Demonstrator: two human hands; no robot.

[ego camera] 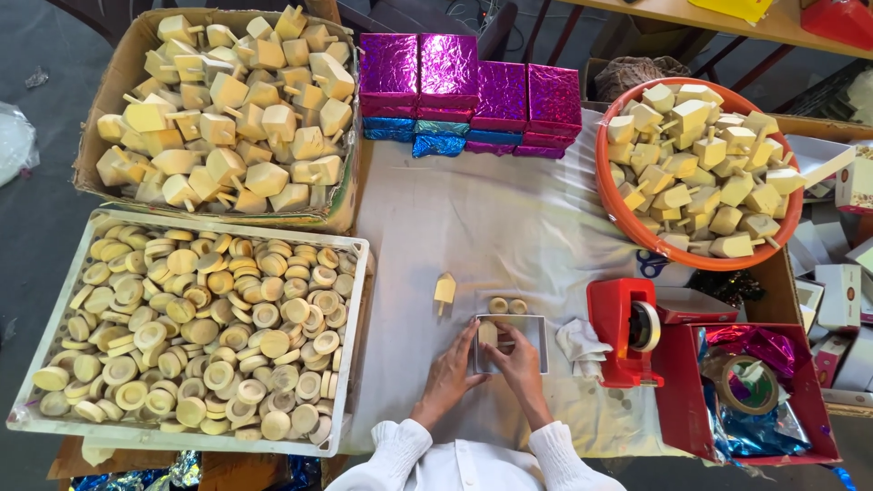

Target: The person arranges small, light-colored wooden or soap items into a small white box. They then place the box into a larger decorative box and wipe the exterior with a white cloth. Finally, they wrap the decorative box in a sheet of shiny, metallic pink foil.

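Observation:
A small clear plastic box lies on the white cloth in front of me. My left hand grips its left edge and my right hand holds it from below, fingers over its middle. A wooden piece sits inside the box by my fingertips. Two round wooden discs lie just behind the box. A pale wooden spinning top lies on the cloth to the upper left.
A cardboard box of wooden tops and a white tray of wooden discs sit at the left. Shiny purple and blue boxes stack at the back. An orange basin of tops and a red tape dispenser stand right.

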